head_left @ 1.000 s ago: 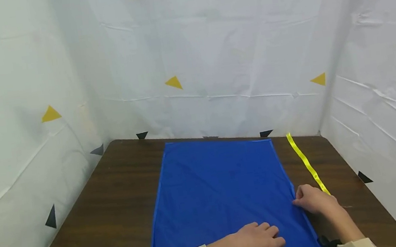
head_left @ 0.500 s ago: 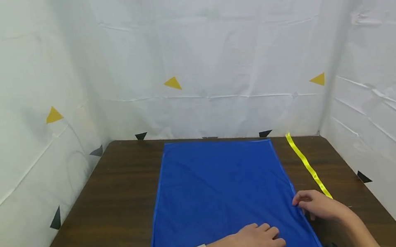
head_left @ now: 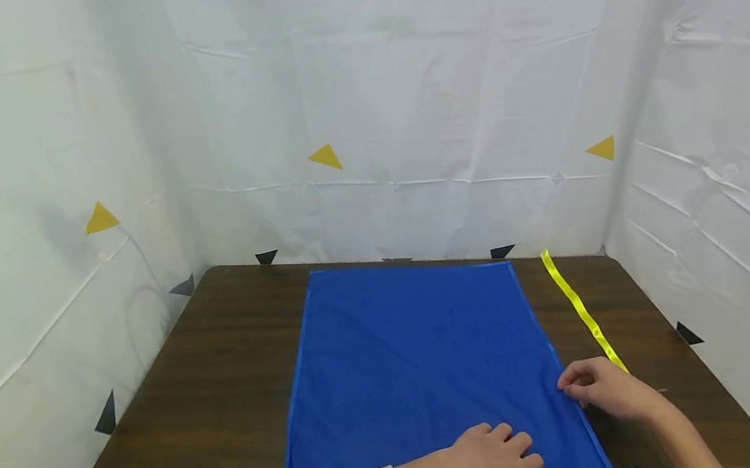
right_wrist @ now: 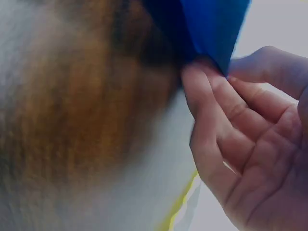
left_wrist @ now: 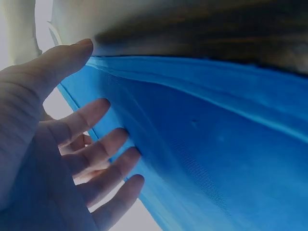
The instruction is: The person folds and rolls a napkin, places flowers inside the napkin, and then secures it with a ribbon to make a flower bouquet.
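Observation:
A blue cloth (head_left: 418, 347) with a hemmed border lies spread on the table, slightly wrinkled towards its lower right. My left hand (head_left: 496, 461) rests on its near part, fingers spread and relaxed; the left wrist view has the fingers (left_wrist: 118, 144) against the blue fabric (left_wrist: 231, 144). At the cloth's right edge, my right hand (head_left: 605, 387) pinches the hem between thumb and fingers. Close up in the right wrist view, a folded bit of the cloth (right_wrist: 214, 29) sits between the thumb and fingertips of that hand (right_wrist: 260, 125). The cloth's nearest edge is partly out of frame.
A yellow ribbon (head_left: 574, 302) lies lengthwise on the dark wooden table (head_left: 214, 413), right of the cloth, its near end hidden behind my right hand. White sheeting (head_left: 387, 106) with printed triangles encloses the table at the back and both sides.
My right hand has shifted slightly towards me along the cloth's right edge, and its fingers have changed their hold there. My left hand has stayed nearly still.

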The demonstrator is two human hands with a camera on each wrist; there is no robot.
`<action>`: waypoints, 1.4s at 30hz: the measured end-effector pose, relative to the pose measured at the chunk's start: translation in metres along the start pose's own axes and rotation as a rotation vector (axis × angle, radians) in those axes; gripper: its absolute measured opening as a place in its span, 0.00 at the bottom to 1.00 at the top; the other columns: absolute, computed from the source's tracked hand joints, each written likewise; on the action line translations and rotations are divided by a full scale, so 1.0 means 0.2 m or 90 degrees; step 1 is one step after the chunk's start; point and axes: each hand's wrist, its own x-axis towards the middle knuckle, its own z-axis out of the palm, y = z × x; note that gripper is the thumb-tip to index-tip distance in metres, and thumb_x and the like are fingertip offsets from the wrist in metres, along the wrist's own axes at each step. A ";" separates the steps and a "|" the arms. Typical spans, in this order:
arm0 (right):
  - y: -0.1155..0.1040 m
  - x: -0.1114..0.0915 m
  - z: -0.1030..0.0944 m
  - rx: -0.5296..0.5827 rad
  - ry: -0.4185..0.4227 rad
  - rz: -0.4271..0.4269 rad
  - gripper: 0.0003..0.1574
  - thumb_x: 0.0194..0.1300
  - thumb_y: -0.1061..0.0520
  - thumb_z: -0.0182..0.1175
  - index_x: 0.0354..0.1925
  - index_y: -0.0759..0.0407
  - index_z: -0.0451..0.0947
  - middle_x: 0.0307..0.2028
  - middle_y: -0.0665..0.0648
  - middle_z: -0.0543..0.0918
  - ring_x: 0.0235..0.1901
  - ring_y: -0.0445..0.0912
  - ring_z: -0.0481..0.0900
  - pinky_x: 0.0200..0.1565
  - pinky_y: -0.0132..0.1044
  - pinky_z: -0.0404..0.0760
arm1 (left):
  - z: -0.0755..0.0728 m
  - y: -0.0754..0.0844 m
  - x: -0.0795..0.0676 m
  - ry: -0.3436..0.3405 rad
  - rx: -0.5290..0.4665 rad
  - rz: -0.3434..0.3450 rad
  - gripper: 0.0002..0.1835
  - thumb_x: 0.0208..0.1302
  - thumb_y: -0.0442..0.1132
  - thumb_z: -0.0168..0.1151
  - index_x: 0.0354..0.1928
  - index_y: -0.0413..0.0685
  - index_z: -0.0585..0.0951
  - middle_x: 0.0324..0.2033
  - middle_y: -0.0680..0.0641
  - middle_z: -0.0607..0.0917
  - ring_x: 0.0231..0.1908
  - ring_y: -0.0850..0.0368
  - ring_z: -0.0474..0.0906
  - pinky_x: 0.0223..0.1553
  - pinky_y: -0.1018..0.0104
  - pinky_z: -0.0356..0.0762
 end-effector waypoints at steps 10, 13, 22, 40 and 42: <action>0.04 -0.03 -0.01 0.069 -0.028 0.000 0.15 0.76 0.68 0.57 0.56 0.75 0.79 0.43 0.63 0.88 0.33 0.50 0.86 0.35 0.38 0.85 | -0.04 0.02 0.00 -0.010 0.036 0.002 0.20 0.87 0.60 0.44 0.69 0.69 0.76 0.58 0.63 0.77 0.46 0.68 0.71 0.43 0.74 0.72; 0.05 -0.04 -0.01 0.057 -0.022 -0.005 0.14 0.76 0.65 0.60 0.55 0.74 0.80 0.42 0.62 0.89 0.32 0.48 0.86 0.35 0.38 0.85 | -0.05 0.03 0.01 -0.014 0.035 -0.002 0.20 0.87 0.59 0.46 0.69 0.68 0.77 0.59 0.63 0.78 0.48 0.68 0.72 0.45 0.74 0.74; 0.03 -0.03 0.02 0.038 0.005 0.022 0.20 0.76 0.50 0.68 0.50 0.68 0.83 0.38 0.58 0.87 0.30 0.48 0.84 0.34 0.37 0.84 | -0.01 0.08 0.09 -0.074 0.055 -0.072 0.20 0.83 0.61 0.52 0.71 0.72 0.77 0.66 0.68 0.77 0.61 0.69 0.71 0.57 0.70 0.76; 0.00 -0.01 0.05 0.082 -0.111 -0.113 0.14 0.81 0.57 0.60 0.56 0.66 0.82 0.27 0.50 0.80 0.20 0.37 0.73 0.24 0.33 0.76 | 0.07 0.05 0.13 0.013 0.005 -0.111 0.18 0.80 0.64 0.56 0.63 0.72 0.83 0.55 0.65 0.85 0.50 0.68 0.77 0.44 0.69 0.79; -0.03 -0.01 0.04 0.085 -0.107 -0.125 0.13 0.81 0.57 0.60 0.55 0.65 0.82 0.27 0.50 0.79 0.22 0.37 0.74 0.26 0.33 0.77 | 0.06 0.05 0.13 0.026 -0.009 -0.112 0.17 0.80 0.63 0.56 0.61 0.72 0.84 0.53 0.64 0.86 0.47 0.68 0.78 0.42 0.70 0.78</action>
